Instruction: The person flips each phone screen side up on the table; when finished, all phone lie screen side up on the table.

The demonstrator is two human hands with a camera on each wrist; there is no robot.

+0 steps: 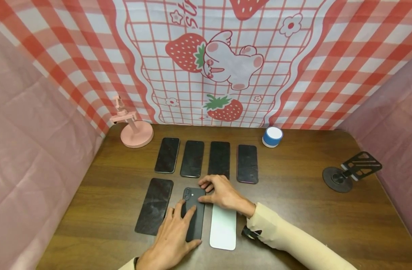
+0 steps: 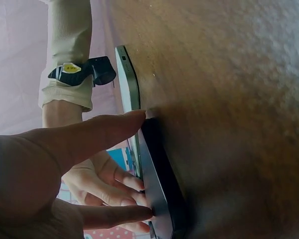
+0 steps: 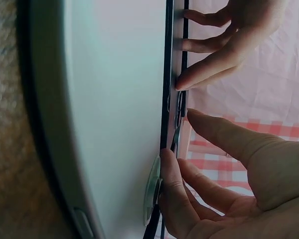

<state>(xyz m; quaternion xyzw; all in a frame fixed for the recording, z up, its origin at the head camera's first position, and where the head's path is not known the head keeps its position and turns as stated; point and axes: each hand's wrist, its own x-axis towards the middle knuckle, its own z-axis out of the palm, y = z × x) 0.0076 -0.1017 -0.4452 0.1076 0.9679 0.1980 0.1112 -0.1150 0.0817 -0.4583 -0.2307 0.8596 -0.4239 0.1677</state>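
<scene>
A black phone [image 1: 196, 221] lies back up, its camera block at the far left corner. Across it spreads my left hand [image 1: 172, 234], fingertips touching its back and left side, thumb at the near right corner. My right hand [image 1: 223, 193] reaches over the far end of a pale mint phone [image 1: 223, 229], its thumb at the black phone's upper right edge and its bent fingers by the far corner. In the right wrist view, those fingers [image 3: 170, 174] lie right beside the pale phone's camera bump [image 3: 152, 191]. Neither phone is raised in either hand.
Left of the hands lies a dark phone [image 1: 154, 206]. Several dark phones [image 1: 167, 155] form a row behind. A pink stand [image 1: 137, 134] is at the back left, a blue and white cylinder [image 1: 272, 137] at the back right, and a black folding stand [image 1: 339, 179] at the right.
</scene>
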